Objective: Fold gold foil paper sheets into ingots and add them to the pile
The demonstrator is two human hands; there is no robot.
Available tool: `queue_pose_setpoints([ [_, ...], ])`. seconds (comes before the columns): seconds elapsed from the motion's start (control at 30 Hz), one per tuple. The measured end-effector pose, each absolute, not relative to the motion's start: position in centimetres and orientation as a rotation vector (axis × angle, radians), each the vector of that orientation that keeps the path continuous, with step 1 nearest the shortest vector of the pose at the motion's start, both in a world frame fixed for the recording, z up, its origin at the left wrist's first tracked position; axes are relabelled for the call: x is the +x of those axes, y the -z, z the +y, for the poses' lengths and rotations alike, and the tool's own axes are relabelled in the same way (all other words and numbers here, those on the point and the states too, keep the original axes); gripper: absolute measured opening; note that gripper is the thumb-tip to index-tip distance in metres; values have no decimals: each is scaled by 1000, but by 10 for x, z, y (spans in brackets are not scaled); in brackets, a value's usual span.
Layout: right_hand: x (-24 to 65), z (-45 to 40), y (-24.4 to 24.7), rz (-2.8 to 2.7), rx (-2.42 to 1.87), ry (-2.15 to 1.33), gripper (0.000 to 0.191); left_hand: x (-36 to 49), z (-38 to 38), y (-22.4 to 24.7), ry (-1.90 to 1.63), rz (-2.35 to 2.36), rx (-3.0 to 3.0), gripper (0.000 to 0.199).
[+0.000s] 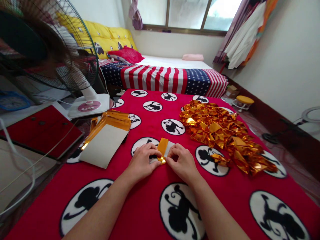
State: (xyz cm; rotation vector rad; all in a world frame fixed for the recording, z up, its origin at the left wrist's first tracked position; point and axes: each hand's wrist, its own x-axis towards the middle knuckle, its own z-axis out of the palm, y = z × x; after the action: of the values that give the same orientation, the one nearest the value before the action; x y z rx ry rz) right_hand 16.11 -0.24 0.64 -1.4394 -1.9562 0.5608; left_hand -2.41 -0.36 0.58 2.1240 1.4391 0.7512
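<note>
A small sheet of gold foil paper (pixel 163 146), with a whitish underside showing on its right, lies on the red cloth (pixel 150 125) between my hands. Its near end is folded. My left hand (pixel 144 160) pinches the left side of that near end, thumb and fingers together. On the right edge, my right hand (pixel 182 162) closes its fingertips on the same paper. To the left sits a stack of gold sheets (pixel 117 120) with a pale board (pixel 104 145) in front. A heap of folded gold foil pieces (pixel 217 125) covers the right side.
A single folded foil piece (pixel 221 160) lies right of my right hand. An electric fan (pixel 90 103) stands at the left beside a red panel (pixel 43 128). Beyond the cloth is a bed (pixel 165 78); a yellow stool (pixel 245 99) stands at the right.
</note>
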Motion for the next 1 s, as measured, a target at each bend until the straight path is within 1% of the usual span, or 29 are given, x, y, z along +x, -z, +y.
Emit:
queue_pose_setpoints([
  [1.0, 153, -5, -5, -1941, -1546, -421, 19, -25, -4, -5, -753, 1422, 2150, 17],
])
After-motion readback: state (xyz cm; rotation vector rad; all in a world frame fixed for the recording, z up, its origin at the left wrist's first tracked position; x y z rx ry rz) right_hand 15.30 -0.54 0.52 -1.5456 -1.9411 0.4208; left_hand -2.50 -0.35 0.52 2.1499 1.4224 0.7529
